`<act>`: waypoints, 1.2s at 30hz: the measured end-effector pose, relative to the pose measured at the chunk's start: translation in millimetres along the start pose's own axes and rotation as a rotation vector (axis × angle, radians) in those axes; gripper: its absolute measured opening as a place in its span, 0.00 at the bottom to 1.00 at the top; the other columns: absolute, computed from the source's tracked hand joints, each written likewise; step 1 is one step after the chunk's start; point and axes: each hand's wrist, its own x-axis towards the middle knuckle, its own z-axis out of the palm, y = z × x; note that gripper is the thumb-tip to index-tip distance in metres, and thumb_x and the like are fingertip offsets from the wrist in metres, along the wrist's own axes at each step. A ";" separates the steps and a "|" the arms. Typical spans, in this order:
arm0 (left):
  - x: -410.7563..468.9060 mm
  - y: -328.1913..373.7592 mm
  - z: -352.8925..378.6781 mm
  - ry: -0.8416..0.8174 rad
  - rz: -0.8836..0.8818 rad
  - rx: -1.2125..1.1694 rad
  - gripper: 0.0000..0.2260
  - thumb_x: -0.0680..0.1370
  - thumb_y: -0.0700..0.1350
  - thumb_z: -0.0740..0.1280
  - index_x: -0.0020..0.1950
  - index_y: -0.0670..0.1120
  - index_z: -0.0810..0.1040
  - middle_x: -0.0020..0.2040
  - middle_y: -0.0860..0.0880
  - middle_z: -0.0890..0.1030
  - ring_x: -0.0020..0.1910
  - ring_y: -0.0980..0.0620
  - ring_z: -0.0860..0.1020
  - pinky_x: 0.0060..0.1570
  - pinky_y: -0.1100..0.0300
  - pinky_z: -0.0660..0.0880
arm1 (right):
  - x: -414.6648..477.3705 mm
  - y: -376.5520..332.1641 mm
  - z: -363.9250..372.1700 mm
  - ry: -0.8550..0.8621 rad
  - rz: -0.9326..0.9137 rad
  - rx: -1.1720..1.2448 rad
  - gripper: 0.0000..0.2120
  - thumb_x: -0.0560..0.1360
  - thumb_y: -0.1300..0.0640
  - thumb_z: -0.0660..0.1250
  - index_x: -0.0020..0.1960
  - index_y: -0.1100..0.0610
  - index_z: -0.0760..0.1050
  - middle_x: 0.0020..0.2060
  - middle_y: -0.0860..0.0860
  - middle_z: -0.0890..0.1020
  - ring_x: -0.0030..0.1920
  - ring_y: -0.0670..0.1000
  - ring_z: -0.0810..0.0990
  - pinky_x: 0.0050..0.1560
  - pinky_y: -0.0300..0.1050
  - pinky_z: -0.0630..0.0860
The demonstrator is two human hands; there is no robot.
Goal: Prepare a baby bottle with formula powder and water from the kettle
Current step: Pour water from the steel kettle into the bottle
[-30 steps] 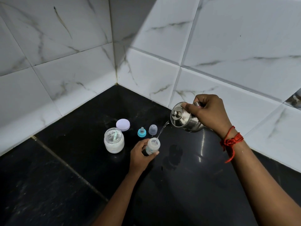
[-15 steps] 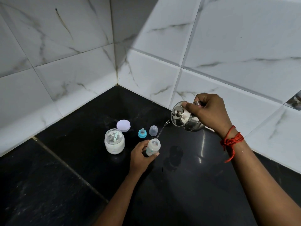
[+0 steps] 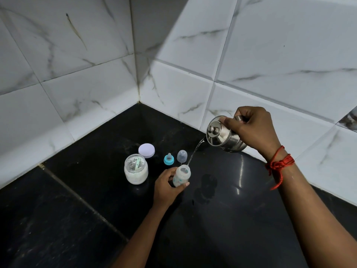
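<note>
My left hand (image 3: 167,187) grips a small clear baby bottle (image 3: 181,176), open at the top and tilted slightly, on the black counter. My right hand (image 3: 253,130) holds a steel kettle (image 3: 222,135) by its handle, tipped to the left, thumb on the lid. A thin stream of water (image 3: 194,153) runs from its spout into the bottle's mouth. An open glass jar of white formula powder (image 3: 136,171) with a green scoop inside stands left of the bottle. Its lilac lid (image 3: 146,150) lies behind it. A teal teat ring (image 3: 168,159) and a clear cap (image 3: 182,155) stand behind the bottle.
The black stone counter (image 3: 222,219) sits in a corner of white marble-look tiled walls (image 3: 173,88). A seam (image 3: 81,200) crosses the counter at the left. A red thread is tied round my right wrist (image 3: 280,164).
Water keeps flowing from the kettle into the bottle. Both hands, the kettle and the bottle hold nearly the same places.
</note>
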 end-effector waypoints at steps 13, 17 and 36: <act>0.1 3.3 2.8 -0.008 0.006 0.033 0.24 0.67 0.48 0.84 0.61 0.50 0.82 0.59 0.56 0.84 0.59 0.54 0.83 0.58 0.52 0.82 | -0.9 -3.1 -5.7 0.006 0.004 -0.004 0.25 0.72 0.52 0.75 0.27 0.55 0.62 0.23 0.50 0.68 0.22 0.43 0.67 0.31 0.40 0.65; 0.3 4.1 3.5 -0.014 0.001 0.042 0.24 0.68 0.49 0.84 0.61 0.51 0.82 0.59 0.56 0.84 0.59 0.54 0.82 0.58 0.51 0.82 | -1.7 -3.6 -6.3 0.010 -0.008 -0.017 0.25 0.72 0.52 0.75 0.28 0.56 0.62 0.22 0.49 0.68 0.22 0.43 0.68 0.30 0.37 0.64; -1.3 11.1 4.3 -0.006 -0.022 0.034 0.24 0.68 0.50 0.84 0.61 0.52 0.82 0.59 0.56 0.84 0.58 0.54 0.83 0.56 0.50 0.83 | -5.4 4.2 1.3 -0.025 -0.026 -0.037 0.24 0.71 0.51 0.75 0.28 0.56 0.64 0.23 0.50 0.68 0.27 0.49 0.65 0.34 0.43 0.65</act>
